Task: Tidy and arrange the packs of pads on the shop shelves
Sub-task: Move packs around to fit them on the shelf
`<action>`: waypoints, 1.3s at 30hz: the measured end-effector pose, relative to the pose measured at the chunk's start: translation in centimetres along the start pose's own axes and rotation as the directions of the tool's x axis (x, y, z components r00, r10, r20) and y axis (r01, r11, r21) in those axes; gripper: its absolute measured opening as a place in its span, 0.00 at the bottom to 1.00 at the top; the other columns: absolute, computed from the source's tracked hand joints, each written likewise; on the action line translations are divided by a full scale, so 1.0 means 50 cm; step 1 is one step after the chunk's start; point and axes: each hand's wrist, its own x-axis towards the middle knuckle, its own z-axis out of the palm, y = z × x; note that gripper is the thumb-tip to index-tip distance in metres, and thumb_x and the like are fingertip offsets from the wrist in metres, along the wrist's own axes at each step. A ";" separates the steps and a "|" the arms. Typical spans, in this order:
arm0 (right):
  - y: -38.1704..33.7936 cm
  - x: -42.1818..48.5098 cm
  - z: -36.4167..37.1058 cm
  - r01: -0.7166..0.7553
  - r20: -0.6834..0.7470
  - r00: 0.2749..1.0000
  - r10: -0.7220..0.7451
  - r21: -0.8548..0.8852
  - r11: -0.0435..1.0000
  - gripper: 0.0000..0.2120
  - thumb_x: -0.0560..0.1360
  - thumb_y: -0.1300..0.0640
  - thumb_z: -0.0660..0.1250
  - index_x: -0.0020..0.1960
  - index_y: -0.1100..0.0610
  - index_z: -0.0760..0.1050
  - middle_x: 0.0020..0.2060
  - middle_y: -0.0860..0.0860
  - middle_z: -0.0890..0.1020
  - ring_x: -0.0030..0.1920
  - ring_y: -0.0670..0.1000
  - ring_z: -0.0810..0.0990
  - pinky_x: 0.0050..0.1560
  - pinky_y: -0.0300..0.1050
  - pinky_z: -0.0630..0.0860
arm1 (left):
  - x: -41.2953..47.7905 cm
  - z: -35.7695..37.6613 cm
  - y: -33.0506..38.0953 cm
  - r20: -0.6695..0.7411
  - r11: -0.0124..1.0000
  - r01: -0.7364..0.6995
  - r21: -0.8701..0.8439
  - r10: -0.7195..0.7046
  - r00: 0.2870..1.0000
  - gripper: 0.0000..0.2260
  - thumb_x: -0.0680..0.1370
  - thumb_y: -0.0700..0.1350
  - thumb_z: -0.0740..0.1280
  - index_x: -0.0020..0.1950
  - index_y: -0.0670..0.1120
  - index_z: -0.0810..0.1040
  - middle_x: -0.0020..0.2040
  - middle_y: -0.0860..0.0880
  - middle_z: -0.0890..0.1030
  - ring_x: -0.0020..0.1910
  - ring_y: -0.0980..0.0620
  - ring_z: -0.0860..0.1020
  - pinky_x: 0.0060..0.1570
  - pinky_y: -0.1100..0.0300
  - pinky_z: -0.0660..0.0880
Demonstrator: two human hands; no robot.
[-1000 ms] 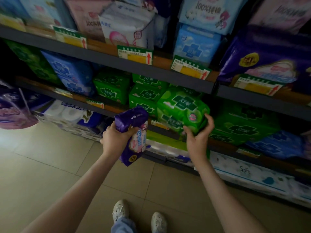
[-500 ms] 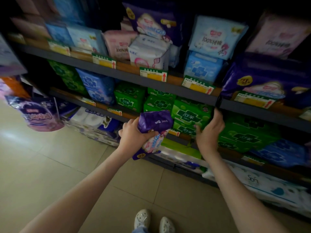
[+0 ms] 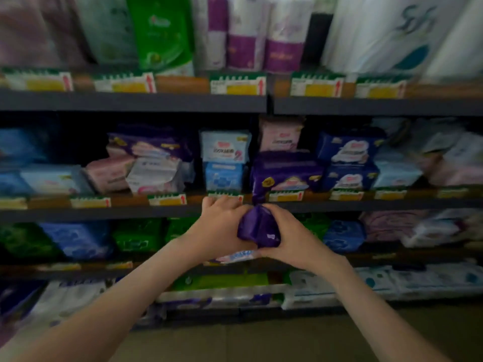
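Head view: left hand (image 3: pixel 222 226) and right hand (image 3: pixel 290 236) share one grip on a crumpled purple plastic pack of pads (image 3: pixel 260 228), held roughly upright, its top end at the dark middle shelf lip (image 3: pixel 130 212). Beyond, matching purple packs (image 3: pixel 287 173) sit just above and right, the likeliest slot, nearer the right hand.

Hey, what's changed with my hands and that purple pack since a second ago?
The right hand came off the green packs on the lower shelf and moved left to grip the purple pack too. Both hands have lifted it to the shelf edge just below the shelved purple packs. The left hand holds it as before.
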 end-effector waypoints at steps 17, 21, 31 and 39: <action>0.263 -0.119 -0.307 0.188 -0.669 0.669 0.324 0.574 0.797 0.37 0.62 0.59 0.80 0.66 0.48 0.68 0.58 0.50 0.78 0.50 0.40 0.80 0.44 0.32 0.77 | 0.261 0.055 0.090 -0.126 0.965 0.224 0.134 -0.208 0.970 0.26 0.78 0.56 0.61 0.74 0.49 0.60 0.73 0.49 0.63 0.70 0.48 0.62 0.67 0.52 0.55; 0.307 -0.091 -0.346 0.226 -0.674 0.683 0.283 0.562 0.795 0.37 0.66 0.62 0.75 0.72 0.55 0.63 0.64 0.54 0.75 0.59 0.50 0.77 0.52 0.40 0.76 | 0.315 0.074 0.100 -0.095 0.924 0.332 0.189 -0.319 0.943 0.28 0.78 0.58 0.60 0.75 0.48 0.58 0.71 0.46 0.66 0.69 0.44 0.63 0.66 0.49 0.59; 0.322 -0.061 -0.304 0.301 -0.659 0.721 0.215 0.577 0.759 0.29 0.66 0.59 0.75 0.62 0.45 0.67 0.60 0.54 0.76 0.58 0.50 0.78 0.47 0.35 0.78 | 0.352 0.076 0.098 -0.389 0.921 0.329 0.208 -0.231 0.892 0.31 0.69 0.44 0.72 0.70 0.38 0.67 0.68 0.36 0.70 0.65 0.36 0.71 0.61 0.40 0.69; 0.317 -0.065 -0.332 0.320 -0.728 0.653 0.208 0.514 0.796 0.27 0.70 0.64 0.70 0.59 0.40 0.66 0.56 0.44 0.76 0.52 0.37 0.78 0.48 0.31 0.75 | 0.407 0.048 0.102 -0.279 0.885 0.388 0.257 -0.317 0.906 0.36 0.74 0.46 0.62 0.77 0.42 0.48 0.72 0.40 0.60 0.70 0.41 0.60 0.69 0.46 0.55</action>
